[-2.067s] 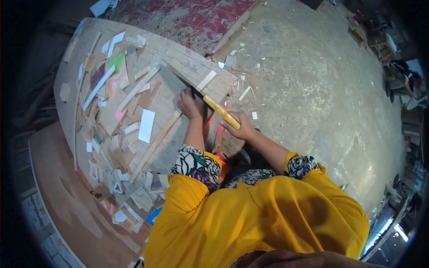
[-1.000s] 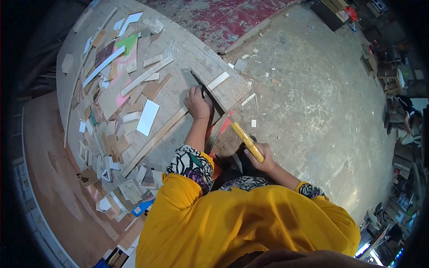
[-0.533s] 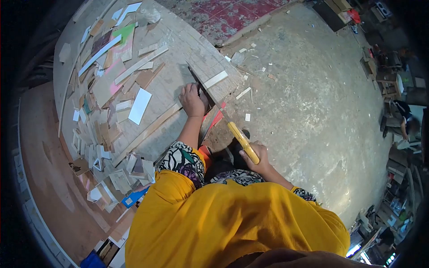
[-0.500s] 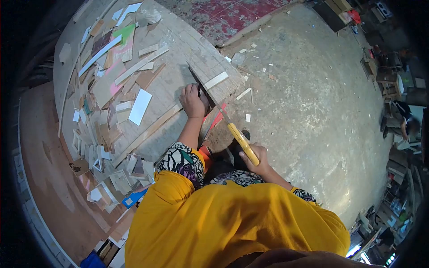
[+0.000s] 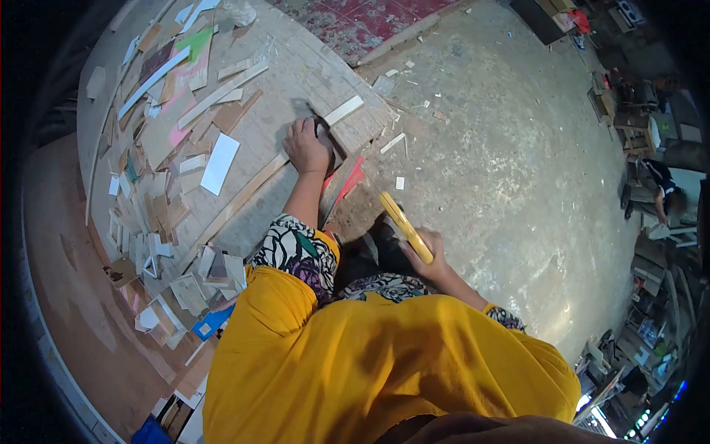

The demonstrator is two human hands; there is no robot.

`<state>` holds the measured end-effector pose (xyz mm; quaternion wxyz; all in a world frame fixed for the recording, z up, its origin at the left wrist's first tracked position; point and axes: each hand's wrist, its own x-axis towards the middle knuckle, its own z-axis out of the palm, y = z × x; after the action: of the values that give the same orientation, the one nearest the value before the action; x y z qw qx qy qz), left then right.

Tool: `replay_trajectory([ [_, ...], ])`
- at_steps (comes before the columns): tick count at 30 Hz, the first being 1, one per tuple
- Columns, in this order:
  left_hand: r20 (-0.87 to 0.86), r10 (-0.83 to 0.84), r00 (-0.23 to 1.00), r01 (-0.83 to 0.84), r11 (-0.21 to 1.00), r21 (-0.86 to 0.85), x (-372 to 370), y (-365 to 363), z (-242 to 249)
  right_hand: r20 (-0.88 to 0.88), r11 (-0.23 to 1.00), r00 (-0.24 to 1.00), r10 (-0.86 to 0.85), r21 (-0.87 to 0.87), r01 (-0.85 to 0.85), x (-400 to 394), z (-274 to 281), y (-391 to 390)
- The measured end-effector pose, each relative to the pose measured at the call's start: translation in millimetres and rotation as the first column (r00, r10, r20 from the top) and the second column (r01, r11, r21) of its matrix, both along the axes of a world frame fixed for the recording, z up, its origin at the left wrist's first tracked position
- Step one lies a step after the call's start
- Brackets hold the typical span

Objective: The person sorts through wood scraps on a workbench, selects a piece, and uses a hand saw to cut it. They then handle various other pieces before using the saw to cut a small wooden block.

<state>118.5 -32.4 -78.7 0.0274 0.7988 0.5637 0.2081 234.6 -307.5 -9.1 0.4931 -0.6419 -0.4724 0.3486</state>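
Observation:
My right hand is closed round the yellow handle of a saw, beyond the worktable's corner. The saw's thin blade is blurred and points up and left to the table edge. My left hand presses on the worktable near that edge, fingers curled over a dark piece that I cannot make out. Just past its fingertips, a pale wood strip lies across the corner. Red material hangs below the edge, between my hands.
Wood offcuts, a white rectangular piece and a green-and-pink board cover the table's left part. Small scraps dot the concrete floor. Far right, another person bends among stacked things.
The whole view has shifted, so the table appears further up and left. My right hand has drawn the saw back, away from the table corner. My left hand stays at the edge.

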Motion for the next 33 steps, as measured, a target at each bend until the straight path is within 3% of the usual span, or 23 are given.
replay_trajectory([
  [2,0.015,0.005,1.000,-0.005,1.000,-0.006,0,3,0,0.025,1.000,1.000,0.011,0.017,-0.012,4,-1,-3],
  [4,0.038,-0.036,0.999,0.037,0.999,-0.029,-2,3,1,-0.035,0.997,0.999,-0.033,-0.071,0.030,4,1,1],
  [7,0.018,-0.019,1.000,0.020,0.999,-0.028,0,3,5,0.003,1.000,1.000,0.010,-0.006,-0.010,-7,-7,15],
  [12,0.019,0.004,1.000,-0.004,1.000,-0.007,1,3,3,0.156,0.999,0.987,0.042,0.027,-0.046,-12,-15,22],
  [13,0.007,0.011,1.000,-0.011,1.000,-0.006,1,3,8,-0.032,1.000,0.999,0.017,-0.024,-0.017,-8,-12,21],
  [18,0.029,0.014,0.999,-0.014,1.000,0.013,2,5,5,0.070,0.999,0.997,0.029,0.013,-0.030,0,-6,-4],
  [20,0.051,0.004,0.999,-0.003,1.000,-0.019,1,5,6,-0.007,1.000,1.000,-0.028,0.008,0.028,-1,1,3],
  [22,0.034,-0.010,0.999,0.013,0.996,-0.092,-1,4,6,0.098,0.999,0.995,0.028,-0.019,-0.026,-2,-13,23],
  [26,0.053,0.017,0.998,-0.017,1.000,0.006,-1,18,0,0.068,0.995,0.996,0.052,0.079,-0.058,-6,-37,44],
  [28,0.078,-0.015,0.997,0.017,1.000,-0.015,-3,14,7,-0.113,0.998,0.994,0.012,-0.058,-0.018,-5,-20,42],
  [30,0.045,-0.018,0.999,0.018,1.000,-0.015,-4,12,5,-0.151,0.999,0.989,0.009,-0.050,-0.016,-5,-18,24],
  [32,0.051,-0.021,0.998,0.020,0.999,0.025,-3,13,3,0.024,1.000,1.000,-0.007,-0.002,0.007,-1,-11,2],
  [33,0.081,-0.025,0.996,0.026,1.000,-0.008,-2,13,5,0.027,1.000,1.000,-0.004,0.011,0.004,1,-6,1],
])
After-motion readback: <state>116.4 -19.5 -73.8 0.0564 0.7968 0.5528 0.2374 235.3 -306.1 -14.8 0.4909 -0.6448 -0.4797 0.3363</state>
